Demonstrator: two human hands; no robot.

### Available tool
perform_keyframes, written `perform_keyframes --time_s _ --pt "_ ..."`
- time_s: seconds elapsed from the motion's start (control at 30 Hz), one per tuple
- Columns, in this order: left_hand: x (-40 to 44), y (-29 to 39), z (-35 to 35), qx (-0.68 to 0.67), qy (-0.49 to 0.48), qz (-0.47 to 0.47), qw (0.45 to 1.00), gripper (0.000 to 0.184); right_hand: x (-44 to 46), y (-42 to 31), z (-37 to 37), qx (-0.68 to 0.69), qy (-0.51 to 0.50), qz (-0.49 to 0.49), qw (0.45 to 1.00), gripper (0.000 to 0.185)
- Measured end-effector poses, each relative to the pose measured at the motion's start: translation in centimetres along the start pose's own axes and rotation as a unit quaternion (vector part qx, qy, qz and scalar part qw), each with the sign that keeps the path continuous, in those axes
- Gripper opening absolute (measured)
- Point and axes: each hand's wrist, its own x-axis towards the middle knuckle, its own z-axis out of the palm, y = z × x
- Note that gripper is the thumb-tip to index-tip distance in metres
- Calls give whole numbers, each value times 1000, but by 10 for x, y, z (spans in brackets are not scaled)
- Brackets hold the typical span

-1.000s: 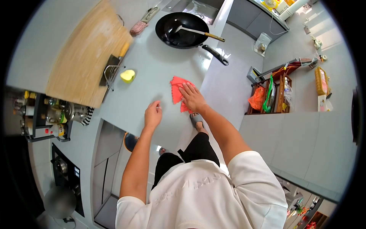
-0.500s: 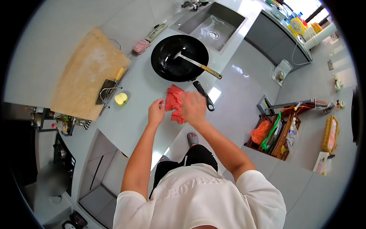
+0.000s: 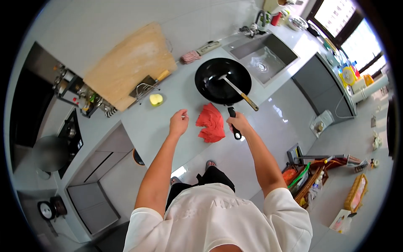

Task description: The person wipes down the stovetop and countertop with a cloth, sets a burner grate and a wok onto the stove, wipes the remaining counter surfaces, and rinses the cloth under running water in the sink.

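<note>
Pale counter carries the black pan toward its far side; the right hand, arm outstretched, grasps its handle, exact grip partly hidden. Half a second ago that hand was over the red cloth. The left hand hovers left of the cloth, loosely half-open.

Pan handle part-hidden by fingers, round shape blurred

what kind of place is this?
Looks like a kitchen, probably a home one: a sink set into the counter, a black wok with a spatula in it, and a cooktop.
</note>
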Motion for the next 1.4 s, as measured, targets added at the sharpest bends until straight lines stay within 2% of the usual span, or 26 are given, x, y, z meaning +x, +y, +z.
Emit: perform_keyframes --time_s 0.1,0.37,0.43,0.5,0.73,0.8,0.87,1.1,1.17,1.3,1.4 --pt "-11 -11 -26 1 31 -12 999 35 -34 9 27 -34 8 -13 999 13" --pt "-78 -82 -102 -12 125 -35 992 36 -133 22 142 -98 -86 -60 990 14" --pt "-107 -99 -139 -20 150 -51 987 37 -167 14 188 -126 -118 -69 983 18" --pt "-144 -128 -177 -119 169 -80 975 36 -184 25 235 -150 -127 -72 978 18" --pt "-294 -212 -341 -164 256 -143 942 33 -245 57 425 -178 -215 -52 959 17" --pt "-326 -243 -382 -132 284 -131 941 36 -261 56 477 -189 -229 -53 953 18" --pt "-352 -275 -421 -164 299 -140 930 43 -278 54 531 -192 -259 -39 946 17" --pt "-392 -370 -540 -253 340 -209 882 54 -260 45 683 -229 -334 -52 913 22" --pt "-389 -397 -576 -242 348 -210 881 56 -249 37 729 -228 -342 -55 910 16" --pt "-381 -430 -649 -269 376 -208 862 60 -207 28 812 -227 -391 -81 888 22" --pt "-369 -453 -705 -230 381 -219 868 60 -199 -1 873 -213 -403 -72 887 22"
